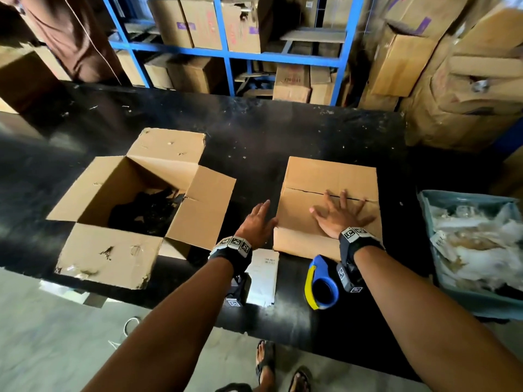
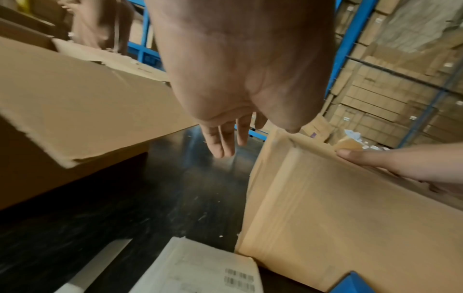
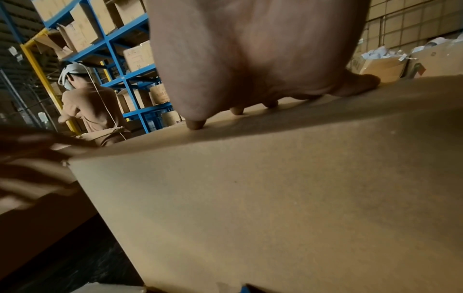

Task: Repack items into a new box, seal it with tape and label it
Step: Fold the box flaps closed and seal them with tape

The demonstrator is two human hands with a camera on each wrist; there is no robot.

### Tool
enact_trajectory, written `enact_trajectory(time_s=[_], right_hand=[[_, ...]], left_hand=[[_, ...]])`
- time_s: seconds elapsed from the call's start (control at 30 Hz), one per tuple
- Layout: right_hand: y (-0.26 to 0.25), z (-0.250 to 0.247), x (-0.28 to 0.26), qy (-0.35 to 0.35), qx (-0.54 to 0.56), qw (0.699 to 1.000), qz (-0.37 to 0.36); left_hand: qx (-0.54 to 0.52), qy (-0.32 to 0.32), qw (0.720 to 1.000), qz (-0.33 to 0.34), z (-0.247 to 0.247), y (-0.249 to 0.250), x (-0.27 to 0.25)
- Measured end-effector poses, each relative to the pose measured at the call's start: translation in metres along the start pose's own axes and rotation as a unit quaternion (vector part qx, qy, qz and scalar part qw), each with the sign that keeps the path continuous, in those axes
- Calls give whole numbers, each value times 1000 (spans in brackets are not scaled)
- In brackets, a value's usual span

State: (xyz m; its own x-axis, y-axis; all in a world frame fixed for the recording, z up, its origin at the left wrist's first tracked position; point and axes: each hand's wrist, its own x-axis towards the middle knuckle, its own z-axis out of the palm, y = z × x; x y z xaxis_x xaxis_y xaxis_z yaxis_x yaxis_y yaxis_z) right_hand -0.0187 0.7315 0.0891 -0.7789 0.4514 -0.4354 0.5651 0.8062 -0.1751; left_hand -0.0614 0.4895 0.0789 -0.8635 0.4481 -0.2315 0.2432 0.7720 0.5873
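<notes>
A closed cardboard box (image 1: 331,176) sits on the black table (image 1: 254,131), its top flaps meeting in a seam. My right hand (image 1: 338,213) lies flat on its top with fingers spread, pressing the near flap (image 3: 250,188). My left hand (image 1: 259,222) is open with straight fingers beside the box's left edge (image 2: 255,178), thumb touching the corner. To the left stands an open box (image 1: 127,205) with dark items (image 1: 150,210) inside. A blue and yellow tape dispenser (image 1: 321,284) and a white label sheet (image 1: 261,275) lie at the table's near edge.
A grey bin (image 1: 441,267) of plastic-wrapped packets stands at the right. Blue shelving (image 1: 226,55) with cartons lines the back, and stacked cartons (image 1: 452,80) rise at the far right. Another person (image 3: 87,103) stands beyond the table at the left.
</notes>
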Motion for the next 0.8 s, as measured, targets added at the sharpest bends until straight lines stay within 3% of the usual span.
enact_trajectory(time_s=[0.13, 0.2, 0.47, 0.7, 0.8], right_hand=[[2, 0, 0, -5, -8, 1000, 1], [1, 0, 0, -5, -14, 1000, 0], [31, 11, -22, 2, -1, 998, -57], [50, 44, -85, 62, 9, 990, -127], [55, 63, -117, 141, 17, 977, -157]], left_hand=[[84, -26, 993, 76, 18, 22, 16], [134, -59, 987, 65, 28, 25, 16], [202, -86, 975, 39, 27, 26, 19], [209, -102, 972, 11, 23, 39, 16], [200, -108, 974, 4, 24, 40, 15]])
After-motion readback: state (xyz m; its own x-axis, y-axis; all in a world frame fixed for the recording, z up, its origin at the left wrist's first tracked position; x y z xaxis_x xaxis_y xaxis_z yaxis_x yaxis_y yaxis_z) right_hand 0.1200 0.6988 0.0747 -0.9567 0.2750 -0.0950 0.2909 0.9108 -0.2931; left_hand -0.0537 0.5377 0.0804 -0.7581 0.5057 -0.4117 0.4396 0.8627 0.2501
